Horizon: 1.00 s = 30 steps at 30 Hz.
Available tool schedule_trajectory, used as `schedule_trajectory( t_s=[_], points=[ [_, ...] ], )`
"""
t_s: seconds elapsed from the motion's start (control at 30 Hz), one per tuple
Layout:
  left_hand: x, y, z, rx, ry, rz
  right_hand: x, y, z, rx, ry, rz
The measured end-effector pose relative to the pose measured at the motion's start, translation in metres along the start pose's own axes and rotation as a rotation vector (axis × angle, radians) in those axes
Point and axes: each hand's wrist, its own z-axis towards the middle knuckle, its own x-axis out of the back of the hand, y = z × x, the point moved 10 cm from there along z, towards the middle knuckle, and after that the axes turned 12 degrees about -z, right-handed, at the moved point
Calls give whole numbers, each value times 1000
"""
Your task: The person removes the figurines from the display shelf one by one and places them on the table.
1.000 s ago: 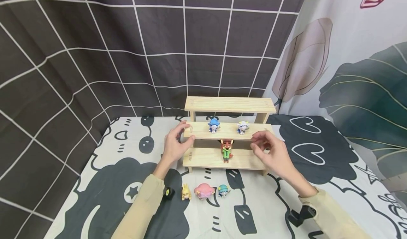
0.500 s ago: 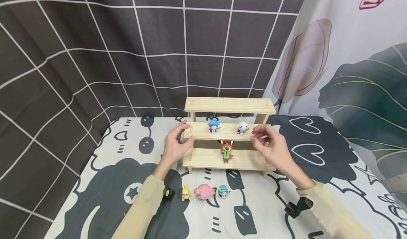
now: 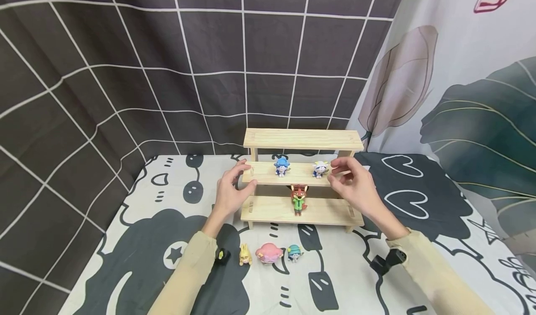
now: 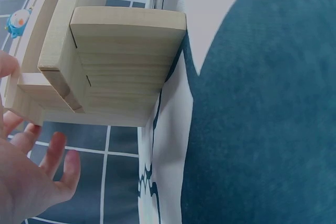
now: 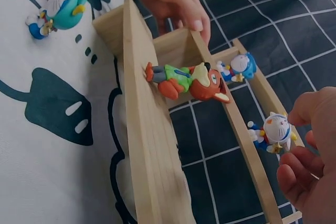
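Note:
A three-tier wooden shelf point(image 3: 301, 139) stands on the patterned tablecloth. On its middle tier are a blue-hatted figurine point(image 3: 282, 165) and a white-hatted figurine point(image 3: 320, 168). A fox figurine point(image 3: 298, 197) stands on the lowest tier. My left hand point(image 3: 247, 175) holds the middle tier's left end between thumb and index finger; its other fingers point(image 4: 58, 156) hang free beside the shelf's side board point(image 4: 126, 61). My right hand point(image 3: 337, 173) hovers at the right end, loosely curled, just beside the white-hatted figurine point(image 5: 274, 131), holding nothing.
On the cloth in front of the shelf lie a small black item point(image 3: 222, 254), a yellow rabbit point(image 3: 244, 253), a pink figurine point(image 3: 268, 252) and a teal-hatted figurine point(image 3: 295, 252). Dark checked fabric hangs behind and to the left, a leaf-print curtain point(image 3: 460, 96) to the right.
My right hand has risen and moved left from the lower tier's right end to beside the white-hatted figurine. The left hand and all figurines have stayed put.

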Motion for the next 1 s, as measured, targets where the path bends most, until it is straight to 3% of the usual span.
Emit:
schedule_trajectory(
  t_s=[1.0],
  points=[
    [0,0,1,-22,3,-9,-18,5,14,4,-66,7]
  ],
)
